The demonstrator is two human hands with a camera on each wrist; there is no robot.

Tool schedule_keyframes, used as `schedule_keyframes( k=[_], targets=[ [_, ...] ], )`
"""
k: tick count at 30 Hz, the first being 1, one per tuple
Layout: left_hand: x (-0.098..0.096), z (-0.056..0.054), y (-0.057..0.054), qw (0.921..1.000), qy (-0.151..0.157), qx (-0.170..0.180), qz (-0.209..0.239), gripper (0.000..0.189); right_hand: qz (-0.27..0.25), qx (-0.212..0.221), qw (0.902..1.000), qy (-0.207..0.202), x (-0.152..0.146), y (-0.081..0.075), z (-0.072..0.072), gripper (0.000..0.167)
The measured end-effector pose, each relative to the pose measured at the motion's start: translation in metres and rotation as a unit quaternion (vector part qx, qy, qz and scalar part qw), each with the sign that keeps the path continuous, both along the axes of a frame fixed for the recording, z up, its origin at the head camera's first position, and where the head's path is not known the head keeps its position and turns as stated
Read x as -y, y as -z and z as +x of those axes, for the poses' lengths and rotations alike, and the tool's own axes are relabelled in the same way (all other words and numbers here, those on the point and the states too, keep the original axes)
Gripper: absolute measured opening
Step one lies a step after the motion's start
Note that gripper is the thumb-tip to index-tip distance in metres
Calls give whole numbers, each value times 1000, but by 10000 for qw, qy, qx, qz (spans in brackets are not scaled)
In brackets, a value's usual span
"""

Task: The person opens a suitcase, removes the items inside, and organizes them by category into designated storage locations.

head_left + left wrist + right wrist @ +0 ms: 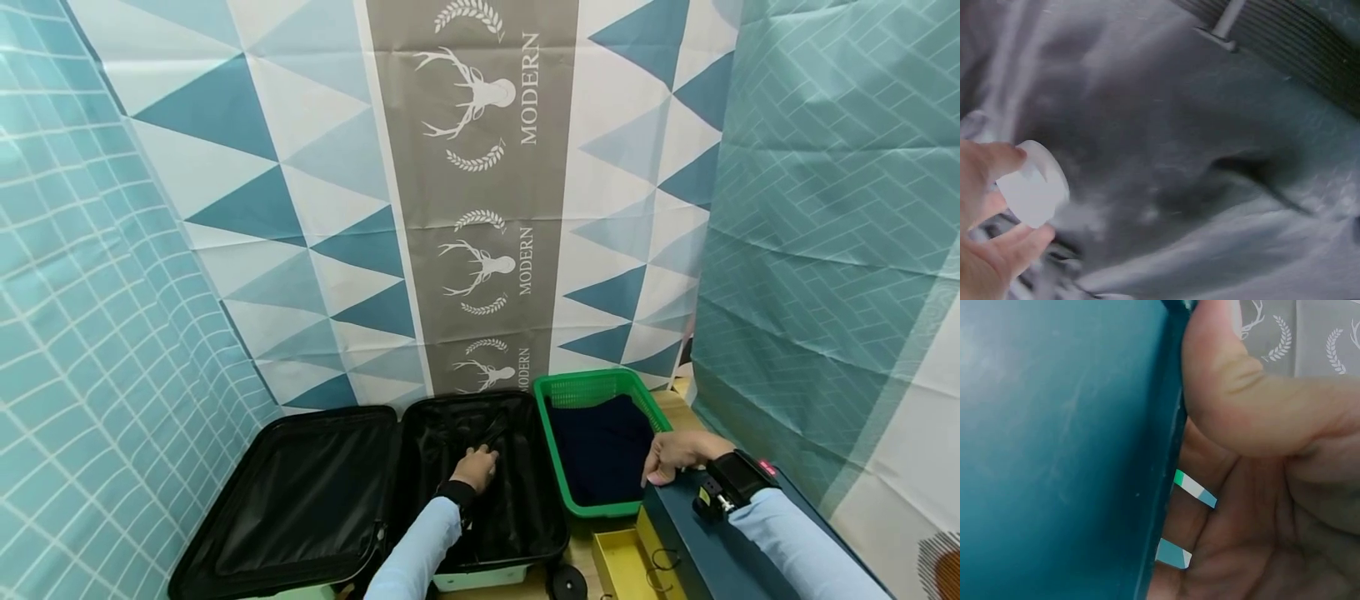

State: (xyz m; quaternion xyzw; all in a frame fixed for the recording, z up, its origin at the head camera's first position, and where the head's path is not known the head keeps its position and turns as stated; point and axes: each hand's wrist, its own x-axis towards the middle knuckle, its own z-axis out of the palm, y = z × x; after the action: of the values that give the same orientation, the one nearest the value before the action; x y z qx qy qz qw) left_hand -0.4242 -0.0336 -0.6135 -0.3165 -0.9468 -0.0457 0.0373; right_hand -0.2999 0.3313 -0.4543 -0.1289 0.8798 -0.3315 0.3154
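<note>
An open black suitcase [522, 492] lies with its lid half [300, 492] folded out to the left. My left hand [476, 468] reaches down into the right half, over the dark lining. In the left wrist view, the thumb and fingers of that hand pinch a small white rounded object [1034, 186]; its kind is unclear. My right hand [678, 454] grips the upper corner of a dark blue box [693, 525]. In the right wrist view, its thumb lies along the blue edge and the fingers pass behind the panel, with their tips hidden.
A green plastic basket [567, 493] holding dark navy cloth [603, 450] stands between the suitcase and the blue box. Before it is a yellow tray [618, 567] with thin dark loops. A black wheel [567, 582] sits at the suitcase's front corner. Patterned sheets hang behind.
</note>
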Motion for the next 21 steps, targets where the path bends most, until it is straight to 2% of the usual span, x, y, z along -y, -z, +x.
schedule_keyframes(
  k=[2, 4, 8, 11, 15, 18, 21],
  targets=[
    [-3, 1, -8, 9985, 417, -343, 93, 32, -18, -22, 10000, 0, 0, 1, 1, 38],
    [-8, 5, -16, 9935, 825, -716, 311, 37, -30, -55, 10000, -25, 0, 2, 1, 36],
    [-25, 26, -28, 9765, 1564, -1203, 864, 41, -85, -196, 9997, -86, -1, 3, 2, 45],
    [-44, 47, -38, 9596, 2114, -1412, 1205, 42, -174, -220, 9995, -156, -3, 4, 3, 42],
    [-74, 82, -50, 9387, 2757, -1540, 1386, 42, -113, -260, 9996, -79, -4, 4, 3, 41],
    [-93, 110, -50, 9260, 3234, -1450, 1303, 38, -74, -276, 9996, -28, -4, 3, 4, 43],
    [-106, 136, -43, 9169, 3650, -1173, 1106, 34, -153, -236, 9995, -118, -2, 2, 5, 35]
  ],
)
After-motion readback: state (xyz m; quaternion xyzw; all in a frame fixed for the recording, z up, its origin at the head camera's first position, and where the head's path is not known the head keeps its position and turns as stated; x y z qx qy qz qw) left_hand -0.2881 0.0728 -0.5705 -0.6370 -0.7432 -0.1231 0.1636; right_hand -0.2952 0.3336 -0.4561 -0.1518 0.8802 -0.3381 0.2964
